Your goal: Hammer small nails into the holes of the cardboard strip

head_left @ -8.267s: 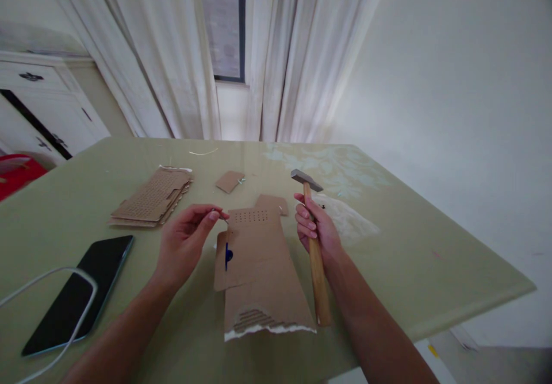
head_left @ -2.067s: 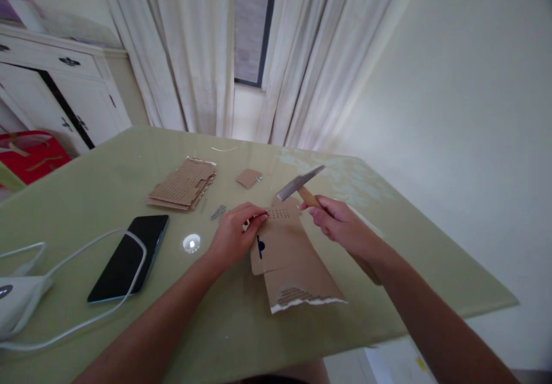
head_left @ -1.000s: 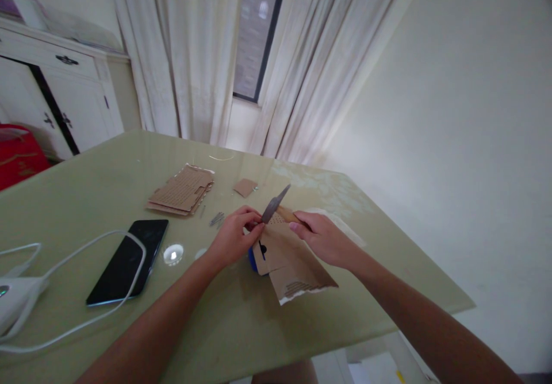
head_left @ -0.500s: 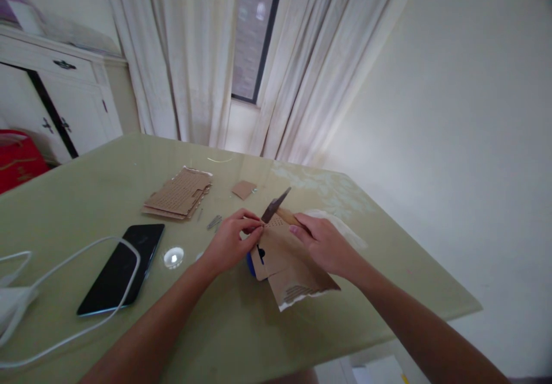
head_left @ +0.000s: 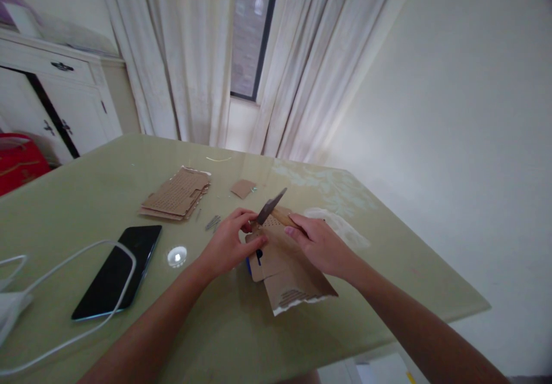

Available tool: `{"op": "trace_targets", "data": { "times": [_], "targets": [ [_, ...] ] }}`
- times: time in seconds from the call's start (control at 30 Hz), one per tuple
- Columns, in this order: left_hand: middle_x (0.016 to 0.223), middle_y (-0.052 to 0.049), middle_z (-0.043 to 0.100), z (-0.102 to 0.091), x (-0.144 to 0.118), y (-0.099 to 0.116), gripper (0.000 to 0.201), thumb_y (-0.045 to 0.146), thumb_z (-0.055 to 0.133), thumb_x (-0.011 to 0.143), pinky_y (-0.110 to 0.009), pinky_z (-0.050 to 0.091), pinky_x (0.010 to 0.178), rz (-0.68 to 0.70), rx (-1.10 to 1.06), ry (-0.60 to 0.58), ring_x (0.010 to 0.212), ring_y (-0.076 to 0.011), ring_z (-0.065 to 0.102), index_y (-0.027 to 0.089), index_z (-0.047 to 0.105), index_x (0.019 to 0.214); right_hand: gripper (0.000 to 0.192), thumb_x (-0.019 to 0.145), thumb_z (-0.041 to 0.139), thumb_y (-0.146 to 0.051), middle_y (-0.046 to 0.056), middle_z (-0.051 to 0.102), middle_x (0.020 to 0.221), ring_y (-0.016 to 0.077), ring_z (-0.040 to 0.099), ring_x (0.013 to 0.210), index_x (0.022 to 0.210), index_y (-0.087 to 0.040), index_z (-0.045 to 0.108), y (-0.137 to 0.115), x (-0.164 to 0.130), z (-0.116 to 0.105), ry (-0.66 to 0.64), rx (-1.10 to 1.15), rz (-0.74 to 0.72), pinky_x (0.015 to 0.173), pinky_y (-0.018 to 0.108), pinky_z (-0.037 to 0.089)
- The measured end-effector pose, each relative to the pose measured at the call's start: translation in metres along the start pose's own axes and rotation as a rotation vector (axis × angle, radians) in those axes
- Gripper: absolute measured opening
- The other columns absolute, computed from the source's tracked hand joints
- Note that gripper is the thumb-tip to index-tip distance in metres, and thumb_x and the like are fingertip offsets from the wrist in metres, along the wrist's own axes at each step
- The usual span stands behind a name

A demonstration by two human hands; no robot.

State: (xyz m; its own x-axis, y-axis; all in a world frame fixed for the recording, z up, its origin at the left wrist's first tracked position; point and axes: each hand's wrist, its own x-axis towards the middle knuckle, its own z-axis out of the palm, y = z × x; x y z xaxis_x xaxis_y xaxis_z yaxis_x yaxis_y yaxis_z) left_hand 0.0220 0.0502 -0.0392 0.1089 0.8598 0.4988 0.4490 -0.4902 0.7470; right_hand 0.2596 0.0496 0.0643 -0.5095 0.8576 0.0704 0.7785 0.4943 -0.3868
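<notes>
Cardboard (head_left: 290, 269) lies between left hand (head_left: 233, 243) and right hand (head_left: 324, 245) — under the hammer (head_left: 270, 207).

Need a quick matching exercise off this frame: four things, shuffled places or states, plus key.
Things
1. hammer
2. black device
3. cardboard sheet
4. loose nails

Places or states
A. torn along its near edge
B. lying between the cardboard stack and the left hand
C. gripped by the right hand
D. crossed by a white cable

Pairs: 1-C, 2-D, 3-A, 4-B
</notes>
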Motion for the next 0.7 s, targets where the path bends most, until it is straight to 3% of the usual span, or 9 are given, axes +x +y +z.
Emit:
{"op": "trace_targets", "data": {
  "times": [0.13, 0.27, 0.33, 0.4, 0.5, 0.6, 0.7],
  "targets": [
    [0.110, -0.005, 0.069, -0.004, 0.000, 0.000, 0.038, 0.037, 0.083, 0.087, -0.031, 0.056, 0.078, -0.014, -0.032, -0.024, 0.085, -0.0178, 0.067, 0.020, 0.075, 0.120, 0.024, 0.107, 0.059, -0.031, 0.003, 0.067, 0.081, 0.0193, 0.059, 0.075, 0.088, -0.020, 0.068, 0.005, 0.003, -0.004, -0.029, 0.154, -0.040, 0.067, 0.031, 0.034],
    [0.122, -0.007, 0.068, -0.012, -0.001, 0.001, 0.046, 0.041, 0.084, 0.087, -0.033, 0.059, 0.083, -0.043, -0.108, -0.111, 0.087, -0.0166, 0.068, 0.022, 0.074, 0.128, 0.031, 0.104, 0.066, -0.048, -0.007, 0.046, 0.066, 0.0096, 0.036, 0.048, 0.109, -0.019, 0.072, 0.025, 0.014, -0.005, 0.010, 0.887, 0.096, 0.046, 0.024, 0.026],
    [0.126, -0.007, 0.068, -0.014, -0.002, 0.002, 0.050, 0.043, 0.085, 0.086, -0.032, 0.059, 0.083, -0.052, -0.118, -0.147, 0.084, -0.0152, 0.066, 0.025, 0.074, 0.131, 0.040, 0.098, 0.074, -0.051, -0.009, 0.044, 0.066, 0.0069, 0.029, 0.043, 0.121, -0.018, 0.071, 0.041, 0.023, 0.002, -0.011, 1.217, 0.137, 0.039, 0.021, 0.022],
    [0.121, -0.006, 0.070, -0.015, -0.001, -0.001, 0.052, 0.046, 0.084, 0.087, -0.031, 0.058, 0.080, -0.077, -0.107, -0.147, 0.081, -0.0148, 0.065, 0.026, 0.073, 0.134, 0.043, 0.093, 0.082, -0.048, -0.009, 0.045, 0.064, 0.0056, 0.028, 0.041, 0.121, -0.016, 0.073, 0.059, 0.033, 0.016, -0.048, 1.406, 0.126, 0.035, 0.019, 0.023],
    [0.090, -0.002, 0.071, -0.018, 0.002, -0.013, 0.050, 0.053, 0.071, 0.095, -0.028, 0.052, 0.067, -0.189, -0.055, -0.069, 0.072, -0.0160, 0.063, 0.022, 0.072, 0.134, 0.044, 0.089, 0.087, -0.044, -0.010, 0.045, 0.061, 0.0042, 0.025, 0.039, 0.121, -0.015, 0.075, 0.084, 0.041, 0.040, -0.054, 1.567, 0.110, 0.032, 0.016, 0.025],
    [0.067, 0.001, 0.063, -0.032, 0.005, -0.033, 0.043, 0.053, 0.059, 0.099, -0.028, 0.042, 0.055, -0.346, 0.192, 0.086, 0.059, -0.0175, 0.056, 0.019, 0.076, 0.119, 0.046, 0.093, 0.084, -0.045, -0.011, 0.046, 0.062, 0.0043, 0.022, 0.038, 0.127, -0.017, 0.073, 0.099, 0.040, 0.057, -0.085, 1.630, 0.091, 0.031, 0.015, 0.027],
    [0.083, -0.004, 0.073, -0.054, 0.002, -0.052, 0.026, 0.040, 0.058, 0.097, -0.032, 0.045, 0.064, -0.429, 0.660, 0.193, 0.070, -0.0230, 0.064, 0.021, 0.076, 0.105, 0.049, 0.095, 0.081, -0.046, -0.011, 0.047, 0.063, 0.0049, 0.022, 0.037, 0.133, -0.019, 0.070, 0.105, 0.036, 0.063, -0.113, 1.658, 0.093, 0.030, 0.016, 0.029]
  ]
}}
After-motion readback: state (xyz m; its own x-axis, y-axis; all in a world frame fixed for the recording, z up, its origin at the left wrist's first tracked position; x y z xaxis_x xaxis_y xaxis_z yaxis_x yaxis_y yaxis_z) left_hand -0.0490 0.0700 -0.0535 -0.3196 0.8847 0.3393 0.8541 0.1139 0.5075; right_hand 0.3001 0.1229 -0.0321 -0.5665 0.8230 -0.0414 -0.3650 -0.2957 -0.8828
